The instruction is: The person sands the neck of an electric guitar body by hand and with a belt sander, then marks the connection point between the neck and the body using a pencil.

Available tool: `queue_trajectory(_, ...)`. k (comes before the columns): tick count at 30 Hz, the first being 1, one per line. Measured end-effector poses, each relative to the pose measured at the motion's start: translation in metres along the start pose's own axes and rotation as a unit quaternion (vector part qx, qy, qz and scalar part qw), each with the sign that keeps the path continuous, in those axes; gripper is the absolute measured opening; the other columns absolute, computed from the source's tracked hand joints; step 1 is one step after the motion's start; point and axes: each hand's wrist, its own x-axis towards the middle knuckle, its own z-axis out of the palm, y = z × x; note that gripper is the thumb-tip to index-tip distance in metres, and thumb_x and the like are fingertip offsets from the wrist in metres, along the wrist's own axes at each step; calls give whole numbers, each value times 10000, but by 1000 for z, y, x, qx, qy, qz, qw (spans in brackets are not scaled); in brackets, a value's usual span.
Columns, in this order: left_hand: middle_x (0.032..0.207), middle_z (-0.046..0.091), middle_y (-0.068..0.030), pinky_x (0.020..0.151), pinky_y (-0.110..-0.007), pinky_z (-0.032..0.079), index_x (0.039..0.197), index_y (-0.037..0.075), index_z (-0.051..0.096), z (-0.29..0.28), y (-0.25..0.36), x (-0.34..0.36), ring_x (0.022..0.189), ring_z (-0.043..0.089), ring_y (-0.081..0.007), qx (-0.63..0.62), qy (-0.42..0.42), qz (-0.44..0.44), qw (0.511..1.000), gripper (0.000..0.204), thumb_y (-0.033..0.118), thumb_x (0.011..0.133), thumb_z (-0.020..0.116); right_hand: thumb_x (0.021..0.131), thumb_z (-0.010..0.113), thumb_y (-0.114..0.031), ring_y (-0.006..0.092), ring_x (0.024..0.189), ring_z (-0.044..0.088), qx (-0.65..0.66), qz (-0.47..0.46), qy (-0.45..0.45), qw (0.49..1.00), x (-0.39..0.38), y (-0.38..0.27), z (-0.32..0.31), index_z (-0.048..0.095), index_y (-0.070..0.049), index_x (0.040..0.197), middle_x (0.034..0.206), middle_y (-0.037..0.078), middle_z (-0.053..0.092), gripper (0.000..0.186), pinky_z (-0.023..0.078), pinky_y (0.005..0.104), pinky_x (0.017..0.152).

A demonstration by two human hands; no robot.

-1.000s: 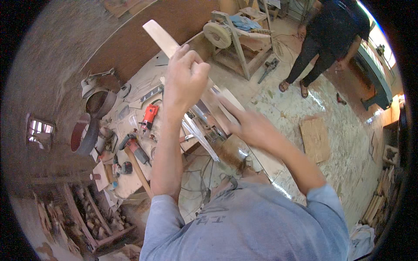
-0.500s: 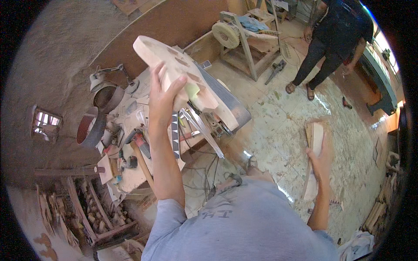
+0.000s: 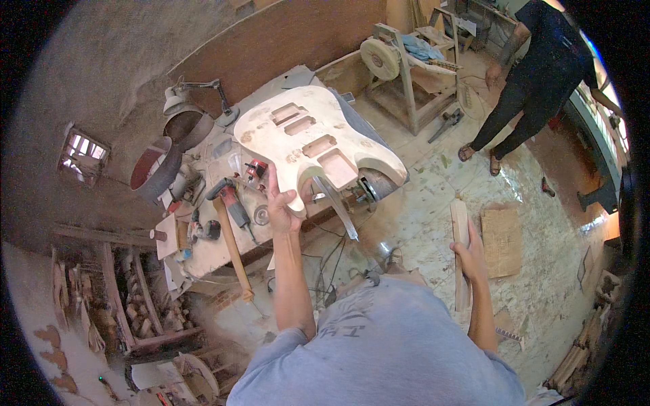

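My left hand [image 3: 283, 208] grips a pale, unpainted electric guitar body [image 3: 330, 127] by one of its horns. The body's face, with several routed pockets, is turned up toward me above the right part of the workbench. Behind it shows part of a dark grey belt-like surface [image 3: 349, 108]; the rest of that is hidden. In my right hand [image 3: 472, 256] is a long, narrow strip of pale wood [image 3: 460, 220], held upright in view over the floor, fingers wrapped round its middle. The two pieces are well apart.
On the workbench [image 3: 203, 260] lie a red-and-grey power tool [image 3: 233, 201], a drill [image 3: 205, 229] and a long wooden handle [image 3: 231, 250]. A desk lamp [image 3: 177, 101] stands behind. Brown cardboard [image 3: 502, 245] and cables [image 3: 328, 267] lie on the floor. Another person [image 3: 535, 74] stands far right, near a wheel stand [image 3: 380, 59].
My left hand has turned the guitar body from a steep tilt to face up, lower and further right. The wooden strip in my right hand has shifted left and turned narrower in view, uncovering the cardboard.
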Motion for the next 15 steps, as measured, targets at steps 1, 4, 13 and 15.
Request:
queue_trajectory(1, 1549, 395, -228, 1103, -590, 475, 1628, 71, 144, -1, -9, -3, 1375, 476, -441, -18, -3, -9, 1000, 1046, -65, 695, 596, 738, 672, -224, 350, 1371, 480, -16, -15, 2, 1000, 4, 5, 0, 334, 40, 1555, 1495, 259, 486, 923, 330, 381, 1162)
queue_trajectory(4, 1556, 395, -219, 1113, -597, 459, 1630, 104, 180, -1, -37, -13, 1389, 459, -449, -64, 12, -38, 997, 1075, -44, 656, 611, 736, 662, -213, 353, 1382, 465, -25, -34, -6, 999, 8, -8, -4, 335, 46, 1550, 1503, 255, 479, 915, 321, 382, 1168)
queue_trajectory(13, 1603, 352, -192, 1140, -520, 444, 1649, 136, 121, -7, -86, -12, 1411, 442, -414, -92, -22, -76, 993, 1129, 6, 629, 588, 732, 732, -232, 294, 1172, 623, 222, 59, -44, 972, -23, -24, -9, 341, 16, 1564, 1267, 218, 635, 952, 474, 408, 1033)
queue_trajectory(15, 1625, 321, -184, 1184, -442, 382, 1647, 100, 113, -4, -84, -11, 1446, 414, -346, -34, -11, -87, 996, 1086, 20, 662, 565, 724, 750, -242, 292, 1150, 637, 241, 27, -63, 968, -30, -12, -10, 352, 8, 1561, 1267, 209, 637, 959, 483, 409, 1023)
